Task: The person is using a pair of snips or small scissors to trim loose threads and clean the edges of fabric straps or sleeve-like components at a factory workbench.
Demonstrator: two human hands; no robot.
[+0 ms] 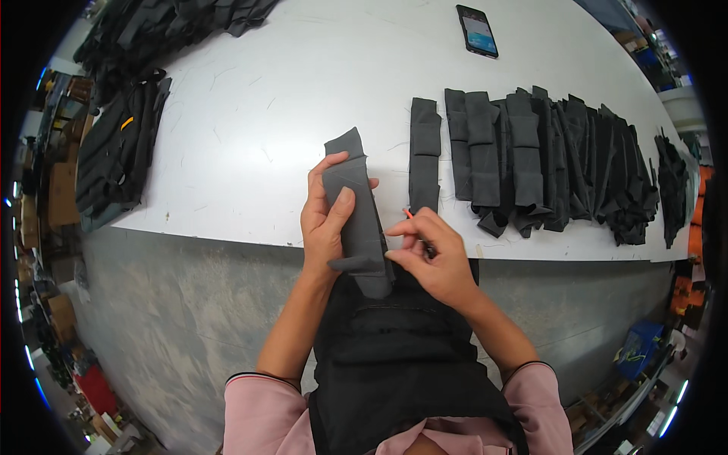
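My left hand (324,216) grips a dark grey sewn fabric strip (359,208), thumb pressed on its face and fingers behind. The strip is held up over the table's front edge, its lower end folded and hanging over my black apron. At its right edge is my right hand (436,256), thumb and forefinger pinched close to the fabric. A small tool with an orange-red end (408,214) and a dark part is tucked in the curled fingers of that hand; its kind is mostly hidden. Whether a thread is in the pinch is too small to tell.
A single grey strip (425,155) lies right of my hands, beside a long row of similar strips (523,152). A phone (478,32) rests at the far right of the white table (250,152). Black bags (125,148) and a dark fabric heap (159,34) occupy the left.
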